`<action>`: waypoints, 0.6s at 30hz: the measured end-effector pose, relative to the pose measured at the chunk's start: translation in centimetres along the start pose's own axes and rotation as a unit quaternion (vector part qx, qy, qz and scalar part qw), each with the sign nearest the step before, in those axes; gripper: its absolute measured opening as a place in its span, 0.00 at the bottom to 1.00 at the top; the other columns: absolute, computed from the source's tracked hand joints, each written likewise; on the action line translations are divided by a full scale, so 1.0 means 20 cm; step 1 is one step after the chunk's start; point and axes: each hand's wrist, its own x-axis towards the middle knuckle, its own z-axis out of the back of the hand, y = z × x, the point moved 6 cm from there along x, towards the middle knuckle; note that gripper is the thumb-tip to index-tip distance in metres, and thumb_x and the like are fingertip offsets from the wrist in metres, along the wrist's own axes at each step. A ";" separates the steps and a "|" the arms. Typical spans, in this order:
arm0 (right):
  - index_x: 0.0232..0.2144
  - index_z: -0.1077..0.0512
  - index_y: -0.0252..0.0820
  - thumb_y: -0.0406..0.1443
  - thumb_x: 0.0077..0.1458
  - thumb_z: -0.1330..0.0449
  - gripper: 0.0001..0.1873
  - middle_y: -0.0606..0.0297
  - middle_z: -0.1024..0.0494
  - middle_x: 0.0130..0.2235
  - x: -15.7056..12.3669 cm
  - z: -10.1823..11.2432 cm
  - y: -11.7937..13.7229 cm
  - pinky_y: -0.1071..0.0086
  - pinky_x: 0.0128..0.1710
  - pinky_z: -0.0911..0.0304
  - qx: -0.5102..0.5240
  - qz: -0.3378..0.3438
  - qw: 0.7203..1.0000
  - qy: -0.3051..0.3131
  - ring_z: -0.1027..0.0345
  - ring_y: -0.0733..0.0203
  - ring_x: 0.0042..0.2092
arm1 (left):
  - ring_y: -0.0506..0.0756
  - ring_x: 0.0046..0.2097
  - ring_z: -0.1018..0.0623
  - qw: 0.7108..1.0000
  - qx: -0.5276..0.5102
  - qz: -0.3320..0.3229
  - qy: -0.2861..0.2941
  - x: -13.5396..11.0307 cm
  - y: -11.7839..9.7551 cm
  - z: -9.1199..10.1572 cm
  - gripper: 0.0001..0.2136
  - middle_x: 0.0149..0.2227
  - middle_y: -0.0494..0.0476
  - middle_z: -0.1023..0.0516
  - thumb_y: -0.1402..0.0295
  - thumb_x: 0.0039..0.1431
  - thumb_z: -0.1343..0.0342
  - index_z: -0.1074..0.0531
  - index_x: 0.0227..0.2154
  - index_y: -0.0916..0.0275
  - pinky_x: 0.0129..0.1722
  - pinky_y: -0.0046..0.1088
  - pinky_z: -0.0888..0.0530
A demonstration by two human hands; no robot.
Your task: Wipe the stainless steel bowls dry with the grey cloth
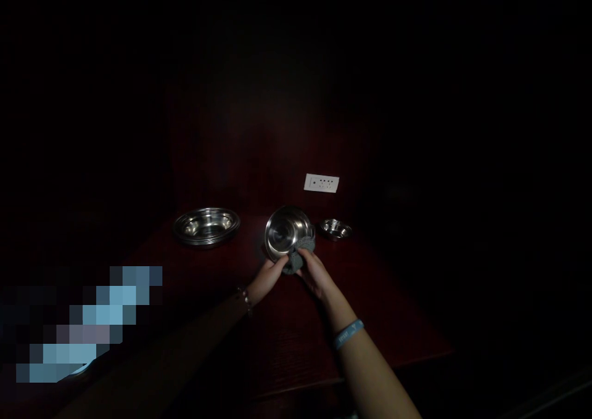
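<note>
A shiny metal bowl (282,231) is held tilted above the table, its open side turned toward me. My left hand (268,278) grips the bowl at its lower left, thumb near the rim and the other fingers hidden behind it. My right hand (317,272) is closed on a grey-green cloth (305,244), which is folded over the bowl's lower right rim. The cloth touches both the rim and the outer wall. Most of the right fingers are hidden beneath the cloth.
On the dark red table (370,296), a stack of wide metal dishes (206,241) stands at the left. A small metal dish (336,229) sits at the right. A white socket panel (321,183) is on the wall behind. Darkness surrounds the table; a pixelated patch covers the lower left.
</note>
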 end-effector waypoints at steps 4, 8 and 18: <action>0.38 0.26 0.42 0.35 0.51 0.38 0.10 0.64 0.18 0.38 -0.06 -0.10 0.02 0.65 0.48 0.26 0.017 0.005 0.995 0.095 0.23 0.60 0.43 | 0.63 0.61 0.26 1.000 0.010 -0.007 -0.026 0.03 0.01 0.05 0.10 0.50 0.60 0.17 0.65 0.56 0.39 0.20 0.40 0.62 0.68 0.41 0.40; 0.36 0.27 0.44 0.31 0.43 0.36 0.13 0.65 0.18 0.40 -0.10 -0.14 0.03 0.61 0.53 0.28 -0.005 0.015 0.987 0.162 0.24 0.57 0.48 | 0.64 0.63 0.28 1.000 0.007 -0.014 -0.026 0.02 -0.02 0.06 0.14 0.48 0.62 0.17 0.60 0.56 0.38 0.20 0.41 0.63 0.68 0.42 0.41; 0.45 0.28 0.44 0.42 0.40 0.25 0.29 0.61 0.18 0.47 -0.09 -0.14 0.03 0.57 0.60 0.34 -0.091 0.089 0.983 0.132 0.23 0.53 0.50 | 0.70 0.61 0.27 1.000 -0.018 -0.005 -0.017 0.06 0.02 0.07 0.29 0.47 0.69 0.17 0.47 0.48 0.35 0.22 0.44 0.68 0.67 0.49 0.39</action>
